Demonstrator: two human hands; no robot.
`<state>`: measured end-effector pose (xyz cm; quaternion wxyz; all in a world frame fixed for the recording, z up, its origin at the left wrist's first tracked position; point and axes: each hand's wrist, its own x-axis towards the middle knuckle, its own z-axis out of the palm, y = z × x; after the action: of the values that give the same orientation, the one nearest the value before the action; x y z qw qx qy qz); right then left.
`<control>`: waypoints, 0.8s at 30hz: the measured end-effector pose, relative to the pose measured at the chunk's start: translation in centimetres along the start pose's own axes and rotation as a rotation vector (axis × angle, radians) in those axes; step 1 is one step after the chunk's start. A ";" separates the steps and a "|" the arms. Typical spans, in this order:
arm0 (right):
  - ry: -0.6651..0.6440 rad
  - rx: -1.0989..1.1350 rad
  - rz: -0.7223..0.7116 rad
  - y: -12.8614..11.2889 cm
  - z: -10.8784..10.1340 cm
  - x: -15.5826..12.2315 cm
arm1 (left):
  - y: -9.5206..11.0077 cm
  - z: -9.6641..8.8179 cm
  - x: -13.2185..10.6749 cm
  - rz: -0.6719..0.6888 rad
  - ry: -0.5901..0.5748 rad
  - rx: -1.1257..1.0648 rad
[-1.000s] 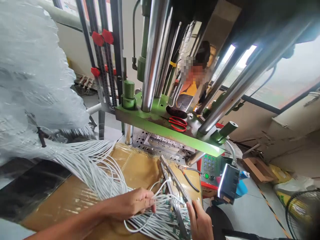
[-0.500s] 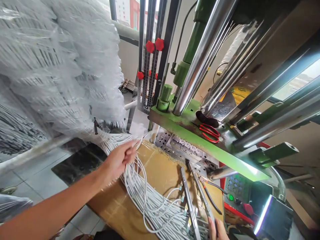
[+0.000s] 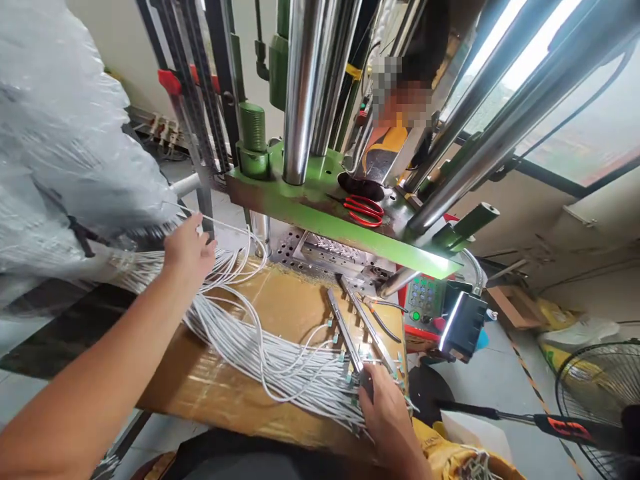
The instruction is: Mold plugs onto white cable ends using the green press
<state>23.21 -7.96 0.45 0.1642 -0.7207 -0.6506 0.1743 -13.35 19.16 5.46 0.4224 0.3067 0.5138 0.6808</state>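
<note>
My left hand (image 3: 189, 250) is raised over the left part of the bundle of white cables (image 3: 280, 350), fingers curled. A single white cable (image 3: 227, 227) runs past its thumb and fingertip and seems pinched there. At the bundle's right end, my right hand (image 3: 389, 407) is closed round the near end of a slim metal bar (image 3: 345, 330). Beside it lies a second metal bar (image 3: 373, 328). Small teal connectors (image 3: 342, 357) on cable ends sit along the bars. Pliers (image 3: 385, 320) with dark handles rest to the right.
Behind the brown board (image 3: 290, 293) stands a green press (image 3: 320, 213) with steel columns and a mould (image 3: 330, 250). Red-handled scissors (image 3: 365, 210) lie on its plate. Plastic-wrapped cables (image 3: 65, 153) hang left. A control panel (image 3: 423, 297), a fan (image 3: 605, 400) and another person are to the right.
The view has swung to the right. My left hand has moved left along the cables, drawing one strand out. My right hand has shifted from the right-hand bar to the left-hand bar's near end.
</note>
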 end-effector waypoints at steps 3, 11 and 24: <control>-0.055 0.270 0.095 -0.3 -0.7 0.6 | -1.8 0.7 -7.2 0.035 -0.138 -0.026; -0.139 0.515 0.128 -1.5 -2.5 3.2 | -6.7 4.7 -14.4 0.012 -1.054 0.643; 0.096 0.298 -0.178 -1.9 -4.0 17.2 | -7.0 9.1 -6.9 0.537 -0.631 0.779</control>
<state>24.96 9.30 4.25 0.3147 -0.6356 -0.6701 0.2189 -0.63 17.85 1.50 0.2233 0.7482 0.4800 0.4000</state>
